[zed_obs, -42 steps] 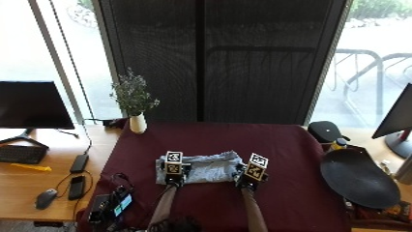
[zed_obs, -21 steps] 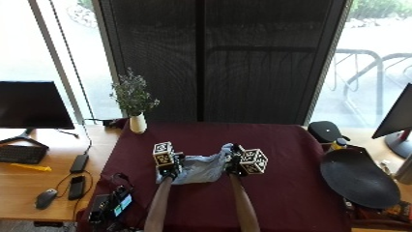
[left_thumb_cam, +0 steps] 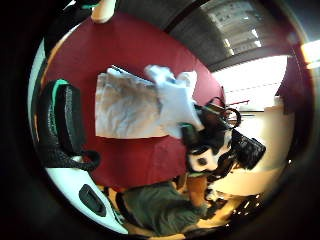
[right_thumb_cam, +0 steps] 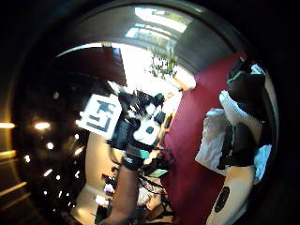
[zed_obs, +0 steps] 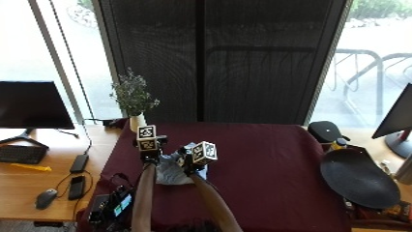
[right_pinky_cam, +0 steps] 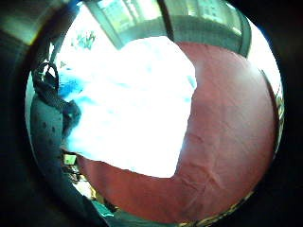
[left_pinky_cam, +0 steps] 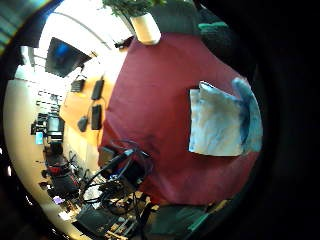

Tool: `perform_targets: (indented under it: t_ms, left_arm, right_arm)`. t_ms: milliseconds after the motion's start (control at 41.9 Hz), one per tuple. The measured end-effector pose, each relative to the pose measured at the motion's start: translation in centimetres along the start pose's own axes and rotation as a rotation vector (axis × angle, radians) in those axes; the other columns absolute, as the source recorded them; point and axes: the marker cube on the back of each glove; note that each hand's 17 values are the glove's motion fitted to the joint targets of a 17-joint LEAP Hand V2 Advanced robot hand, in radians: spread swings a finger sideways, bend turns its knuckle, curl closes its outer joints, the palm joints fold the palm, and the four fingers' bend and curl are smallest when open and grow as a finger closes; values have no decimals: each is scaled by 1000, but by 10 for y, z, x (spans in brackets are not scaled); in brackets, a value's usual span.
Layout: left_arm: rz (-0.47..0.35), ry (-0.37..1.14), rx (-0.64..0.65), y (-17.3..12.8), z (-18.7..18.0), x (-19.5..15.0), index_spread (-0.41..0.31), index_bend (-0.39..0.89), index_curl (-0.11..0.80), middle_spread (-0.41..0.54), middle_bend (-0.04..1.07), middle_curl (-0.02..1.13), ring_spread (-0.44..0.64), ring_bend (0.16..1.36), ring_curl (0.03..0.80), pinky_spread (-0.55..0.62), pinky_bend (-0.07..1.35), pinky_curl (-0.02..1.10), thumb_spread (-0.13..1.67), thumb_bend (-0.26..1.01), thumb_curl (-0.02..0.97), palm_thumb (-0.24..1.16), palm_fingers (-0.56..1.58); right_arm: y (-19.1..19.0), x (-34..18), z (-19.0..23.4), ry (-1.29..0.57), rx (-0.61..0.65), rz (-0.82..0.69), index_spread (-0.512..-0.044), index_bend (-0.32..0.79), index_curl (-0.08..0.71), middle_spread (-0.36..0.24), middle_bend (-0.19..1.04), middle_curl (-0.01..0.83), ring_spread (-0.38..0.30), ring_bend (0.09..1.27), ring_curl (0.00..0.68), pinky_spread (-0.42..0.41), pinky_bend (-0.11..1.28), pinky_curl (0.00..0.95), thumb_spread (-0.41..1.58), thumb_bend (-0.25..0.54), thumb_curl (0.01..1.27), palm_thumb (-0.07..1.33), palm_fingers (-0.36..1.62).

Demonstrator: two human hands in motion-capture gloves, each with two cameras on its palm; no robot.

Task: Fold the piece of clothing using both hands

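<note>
Clothing (zed_obs: 172, 172): pale blue, partly folded, on dark red tabletop (zed_obs: 270, 164) near its left front | left hand (zed_obs: 149, 146): raised over garment's left side, fingers' state cannot tell | right hand (zed_obs: 195, 162): pinching lifted cloth edge across garment, fingers curled.

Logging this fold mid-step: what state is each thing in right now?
Garment: pale blue, partly folded on the maroon table, one edge lifted.
Right hand: grips the lifted edge.
Left hand: raised above the garment; fingers not visible.
Monitor: screen dark.
Vase: upright, holding a plant.
</note>
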Motion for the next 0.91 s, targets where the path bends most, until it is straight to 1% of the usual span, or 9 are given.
perform_targets:
  t_ms: [72, 263, 406, 478, 550, 597, 669, 765, 908]
  left_arm:
    - [22, -101, 36, -4, 5, -1, -115, 140, 369, -19, 241, 413, 259, 481, 322, 298, 454, 322, 1555, 226, 263, 421, 365]
    - [68, -146, 47, 1, 10, 13, -113, 142, 362, -27, 234, 420, 235, 484, 323, 284, 440, 330, 1571, 249, 270, 462, 377]
    - [133, -199, 44, 9, 9, 26, -107, 140, 357, -26, 225, 423, 227, 486, 323, 279, 436, 337, 1570, 255, 272, 472, 375]
    - [149, -226, 50, 19, -3, 33, -106, 132, 352, -26, 224, 425, 220, 494, 324, 278, 431, 339, 1550, 239, 268, 451, 378]
    - [150, -227, 62, 26, -9, 38, -105, 132, 348, -26, 221, 426, 213, 500, 326, 277, 427, 341, 1535, 224, 265, 435, 381]
    - [145, -219, 62, 28, -9, 41, -105, 130, 346, -26, 220, 427, 209, 504, 328, 277, 426, 343, 1510, 200, 260, 404, 381]
    - [141, -205, 22, 43, -13, 46, -104, 127, 342, -26, 215, 427, 203, 514, 330, 276, 424, 346, 1471, 160, 251, 352, 380]
    - [159, -148, -48, 71, -18, 52, -104, 129, 337, -26, 209, 427, 194, 523, 332, 276, 421, 349, 1412, 106, 243, 294, 381]
    - [170, -93, -33, 96, -7, 65, -103, 123, 327, -28, 210, 428, 180, 543, 336, 275, 410, 352, 1352, 59, 244, 264, 390]
  right_arm:
    - [11, -11, 27, 94, -55, -49, -272, 101, 188, -144, 204, 429, -198, 750, 435, -261, 645, 361, 716, 47, 588, 1075, 1133]
    - [30, -10, 65, 91, -292, -217, -279, 118, 221, -152, 252, 450, -211, 783, 448, -54, 373, 298, 760, 3, 594, 1083, 1030]
    - [30, -14, 47, -44, -309, -473, -270, 97, 229, -108, 191, 443, -158, 715, 439, 55, 376, 305, 965, -21, 561, 1007, 905]
    - [27, -7, 19, 62, -368, -537, -270, 120, 235, -90, 191, 441, -141, 645, 418, 98, 390, 309, 1054, -45, 532, 913, 886]
    - [24, 15, -25, 376, -480, -448, -275, 169, 255, -79, 190, 438, -121, 518, 377, 140, 397, 311, 1119, -53, 506, 835, 831]
    - [20, 31, -63, 619, -524, -337, -293, 174, 278, -70, 139, 425, -77, 384, 364, 179, 456, 344, 1166, -87, 471, 711, 572]
    - [13, 60, -109, 882, -516, -173, -309, 155, 290, -66, 137, 410, -18, 311, 353, 214, 489, 357, 1208, -92, 430, 575, 432]
    - [8, 103, -136, 905, -505, -34, -316, 116, 267, -71, 155, 389, 28, 282, 318, 245, 520, 353, 1228, -49, 397, 522, 378]
    - [20, 109, -186, 817, -301, 78, -323, 139, 264, -77, 155, 365, 68, 300, 307, 265, 535, 348, 1252, -5, 388, 561, 370]
